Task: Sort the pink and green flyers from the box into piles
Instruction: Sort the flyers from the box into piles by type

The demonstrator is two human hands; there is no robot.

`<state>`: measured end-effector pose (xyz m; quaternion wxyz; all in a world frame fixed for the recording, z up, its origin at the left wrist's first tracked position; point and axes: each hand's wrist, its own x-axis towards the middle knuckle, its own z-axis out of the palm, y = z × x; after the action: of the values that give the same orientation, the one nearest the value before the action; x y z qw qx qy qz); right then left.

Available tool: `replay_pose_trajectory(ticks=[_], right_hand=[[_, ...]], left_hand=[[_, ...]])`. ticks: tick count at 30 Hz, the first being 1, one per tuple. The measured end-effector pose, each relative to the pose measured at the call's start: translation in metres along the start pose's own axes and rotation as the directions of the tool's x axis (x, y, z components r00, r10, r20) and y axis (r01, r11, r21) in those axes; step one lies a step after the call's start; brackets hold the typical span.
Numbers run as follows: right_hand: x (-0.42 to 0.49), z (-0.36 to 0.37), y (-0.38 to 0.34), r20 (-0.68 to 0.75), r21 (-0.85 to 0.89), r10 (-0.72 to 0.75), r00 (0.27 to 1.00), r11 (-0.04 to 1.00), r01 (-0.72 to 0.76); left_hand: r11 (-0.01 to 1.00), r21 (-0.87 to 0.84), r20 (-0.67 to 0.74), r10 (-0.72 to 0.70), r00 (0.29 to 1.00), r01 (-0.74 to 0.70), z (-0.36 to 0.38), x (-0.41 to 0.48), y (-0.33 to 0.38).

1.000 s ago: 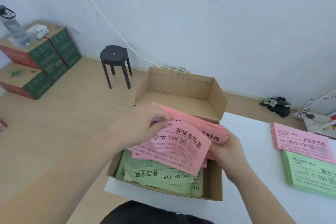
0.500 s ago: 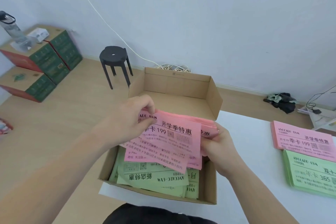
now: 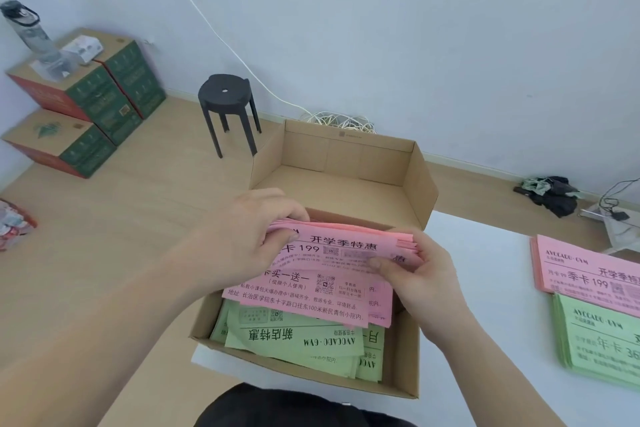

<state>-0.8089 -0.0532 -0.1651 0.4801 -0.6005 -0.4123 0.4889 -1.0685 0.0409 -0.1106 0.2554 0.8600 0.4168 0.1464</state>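
Note:
An open cardboard box [image 3: 408, 350] sits on the white table's left end. Over it both hands hold a loose bunch of pink flyers [image 3: 332, 284]. My left hand [image 3: 252, 239] grips the bunch's left edge, thumb on top. My right hand [image 3: 419, 270] pinches its right edge, thumb on the top sheet. Green flyers [image 3: 294, 343] lie jumbled in the box under the pink ones. At the table's right edge lies a pink pile [image 3: 588, 270], with a green pile [image 3: 602, 340] in front of it.
The white table [image 3: 502, 305] runs between the box and the piles. On the floor stand a black stool [image 3: 228, 107], stacked green-and-red cartons [image 3: 86, 104] with a bottle on top, coiled white cable by the wall, and dark cloth with wires at far right.
The pink bunch has been drawn together and levelled between both hands. My right thumb has come onto the top sheet. The view has shifted slightly.

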Motion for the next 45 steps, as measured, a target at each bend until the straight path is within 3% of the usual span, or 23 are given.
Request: replay_pose_trajectory(ticks=[3,5,7,9,13,20,26,31,34,36,38,40,45], right_hand=[[0.0,0.001,0.0,-0.041,0.018,-0.014,0.999,1.0,0.014],[-0.001,0.0,0.007,-0.014,0.036,0.029,0.999,0.999,-0.029],[0.0,0.003,0.012,-0.033,0.063,0.069,0.997,0.996,-0.067],[0.003,0.006,0.015,-0.048,0.107,0.094,0.994,0.99,-0.088],[0.008,0.014,0.018,-0.051,0.18,0.116,0.992,0.978,-0.106],[0.006,0.021,0.009,-0.136,0.078,0.12,0.983,0.991,-0.11],[-0.01,0.011,-0.016,0.101,0.249,0.116,0.988,0.959,-0.138],[-0.014,0.02,-0.005,-0.132,0.153,0.146,0.98,0.98,-0.125],[-0.021,0.002,-0.005,-0.153,0.217,0.097,0.983,0.974,-0.062],[-0.03,-0.019,-0.008,-0.174,0.216,0.03,0.984,0.976,0.008],[-0.036,-0.036,-0.01,-0.208,0.13,-0.021,0.978,0.99,0.049],[-0.04,-0.046,-0.013,-0.216,0.035,-0.065,0.974,0.997,0.074],[-0.044,-0.052,-0.031,-0.076,-0.109,-0.185,0.98,0.978,0.176]], left_hand=[[0.999,-0.05,-0.08,-0.005,0.997,0.001,0.004,-0.016,-0.002],[0.944,-0.281,-0.13,-0.217,0.967,0.174,0.015,-0.03,-0.009],[0.7,-0.624,-0.063,-0.488,0.87,0.348,0.028,-0.041,-0.011],[0.495,-0.784,0.007,-0.597,0.802,0.374,0.042,-0.046,-0.013],[0.387,-0.847,0.027,-0.652,0.758,0.363,0.054,-0.041,-0.005],[0.437,-0.832,-0.033,-0.653,0.757,0.341,0.046,-0.024,0.009],[0.467,-0.814,-0.02,-0.618,0.786,0.346,0.033,-0.01,0.01],[0.52,-0.753,0.022,-0.593,0.805,0.403,0.047,-0.003,0.01],[0.576,-0.687,0.054,-0.567,0.822,0.443,0.042,-0.002,-0.008],[0.75,-0.543,-0.019,-0.459,0.888,0.377,0.036,-0.003,-0.028],[0.948,-0.134,0.089,-0.279,0.956,0.289,0.029,-0.004,-0.044],[0.977,0.179,0.31,-0.167,0.936,0.115,0.031,-0.001,-0.055],[0.969,0.235,0.363,-0.156,0.919,0.072,0.037,0.016,-0.058]])
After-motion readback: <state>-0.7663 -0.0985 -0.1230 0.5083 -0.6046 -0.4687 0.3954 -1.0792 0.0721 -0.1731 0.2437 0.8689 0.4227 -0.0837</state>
